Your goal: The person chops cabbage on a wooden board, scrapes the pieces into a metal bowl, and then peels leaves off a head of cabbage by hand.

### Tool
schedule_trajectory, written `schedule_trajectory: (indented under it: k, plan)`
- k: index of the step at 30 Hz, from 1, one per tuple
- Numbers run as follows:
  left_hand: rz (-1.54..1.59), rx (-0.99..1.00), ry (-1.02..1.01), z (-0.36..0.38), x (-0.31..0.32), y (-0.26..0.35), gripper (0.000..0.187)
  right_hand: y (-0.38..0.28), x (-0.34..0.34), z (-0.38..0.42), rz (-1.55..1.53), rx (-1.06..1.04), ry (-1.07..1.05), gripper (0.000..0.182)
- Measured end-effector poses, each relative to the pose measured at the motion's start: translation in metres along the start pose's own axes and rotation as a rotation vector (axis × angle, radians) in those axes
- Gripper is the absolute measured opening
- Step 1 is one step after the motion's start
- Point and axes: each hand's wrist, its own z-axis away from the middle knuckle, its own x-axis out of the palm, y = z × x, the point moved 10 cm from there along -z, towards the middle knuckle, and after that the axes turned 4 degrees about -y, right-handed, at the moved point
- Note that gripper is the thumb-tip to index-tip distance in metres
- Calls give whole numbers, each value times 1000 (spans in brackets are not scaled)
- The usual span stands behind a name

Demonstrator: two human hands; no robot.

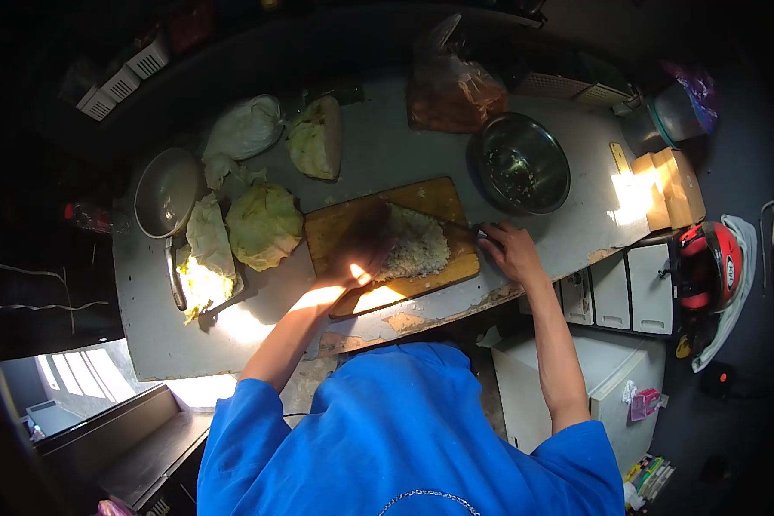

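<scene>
A wooden cutting board [328, 225] lies near the table's front edge with a heap of finely chopped cabbage [421, 245] on it. My right hand [512, 251] is closed round the dark handle of a knife at the board's right edge. The knife's blade [434, 218] reaches left over the back of the heap. At the heap's left side is my left hand [361, 249], deep in shadow with a bright patch near the wrist; its fingers are too dark to make out. A steel bowl [525, 168] with small pieces inside stands behind my right hand.
Left of the board lie a cabbage head [265, 225], loose leaves [208, 232] and a cut cabbage piece [316, 142]. A pan [168, 193] sits at the left edge. Behind are a plastic bag with orange contents [456, 99] and, far right, a cardboard box [675, 189].
</scene>
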Motion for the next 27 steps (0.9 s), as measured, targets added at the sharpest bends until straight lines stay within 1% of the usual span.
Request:
schedule_trajectory:
  k: [1, 2, 3, 4, 5, 6, 7, 8, 9, 10, 12, 13, 15, 19, 21, 24, 25, 26, 27]
  plan:
    - [93, 25, -67, 5, 2, 10, 51, -1, -4, 1, -1, 1, 0, 30]
    - [96, 25, -72, 12, 13, 3, 51, 4, -6, 4, -19, 65, -20, 31]
    - [559, -173, -28, 14, 12, -14, 52, 9, -8, 7, -36, 129, -40, 32]
    - [1019, -378, 19, 18, 22, -27, 54, 8, -9, 13, -36, 135, -44, 32]
    - [198, -192, 157, 16, -15, -8, 62, 14, -12, 22, -107, 214, -1, 32]
    - [201, -196, 156, 15, -6, -2, 62, 18, -16, 32, -177, 289, 42, 32]
    - [176, -271, 218, 22, -1, -4, 62, 21, -13, 44, -250, 403, 45, 34]
    - [149, -344, 280, 28, 4, -6, 62, 20, -11, 55, -322, 446, 95, 36]
    - [102, -309, 326, 24, 8, 3, 70, 15, -9, 66, -319, 482, 132, 36]
    - [102, -312, 326, 17, 9, 10, 70, 11, -7, 76, -316, 520, 166, 36]
    - [51, -240, 402, 9, 5, 34, 84, 3, 6, 91, -424, 600, 157, 36]
    - [52, -248, 395, 6, 7, 38, 84, -1, 13, 96, -450, 635, 132, 36]
    - [-9, -315, 397, 2, 6, 39, 91, -10, 27, 102, -459, 637, 105, 35]
    - [-16, -342, 348, -7, 13, 51, 95, -31, 42, 101, -543, 622, 54, 32]
    - [-91, -334, 308, -12, 17, 56, 93, -41, 47, 100, -580, 613, -3, 30]
    - [-155, -340, 295, -12, 22, 54, 90, -51, 48, 95, -615, 560, -1, 29]
    - [-157, -337, 292, -11, 21, 54, 90, -52, 46, 94, -567, 509, 43, 29]
    - [-112, -316, 309, -10, 18, 53, 86, -50, 45, 95, -570, 512, 47, 29]
    - [-65, -293, 325, -10, 15, 53, 81, -49, 37, 95, -487, 502, 80, 29]
